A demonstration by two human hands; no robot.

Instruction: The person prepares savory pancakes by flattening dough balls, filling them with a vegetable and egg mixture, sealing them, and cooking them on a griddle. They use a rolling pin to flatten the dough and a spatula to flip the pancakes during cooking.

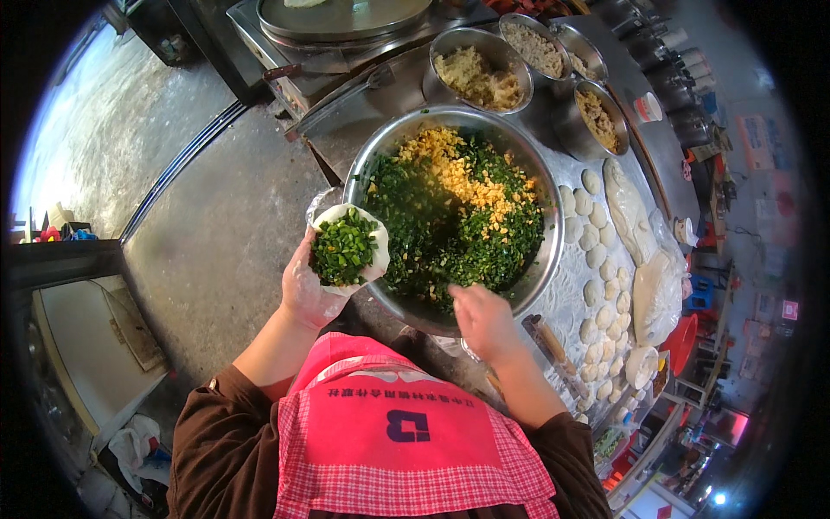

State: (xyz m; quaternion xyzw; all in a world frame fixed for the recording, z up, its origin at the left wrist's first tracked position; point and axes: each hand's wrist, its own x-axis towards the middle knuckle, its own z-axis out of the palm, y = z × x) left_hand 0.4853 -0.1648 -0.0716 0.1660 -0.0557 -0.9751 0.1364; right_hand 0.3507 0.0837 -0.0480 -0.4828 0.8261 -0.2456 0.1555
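Observation:
My left hand [310, 285] cups a round dough wrapper [380, 253] from below, left of the big bowl. Chopped green chives [343, 250] are heaped on that wrapper, leaving a pale dough edge bare. In front of me stands a large stainless steel bowl [556, 250] of chopped greens [415, 233], with crumbled yellow bits, apparently egg [480, 188], over the far part. My right hand [483, 318] is at the bowl's near side, fingers curled at the greens. Blur hides whether it holds a utensil.
Several dough balls [590, 237] lie on the floured table to the right, beside plastic-covered dough [655, 292]. A rolling pin [551, 340] lies near my right forearm. Steel bowls of filling [483, 74] stand beyond the big bowl. A round griddle [343, 26] is at the far left.

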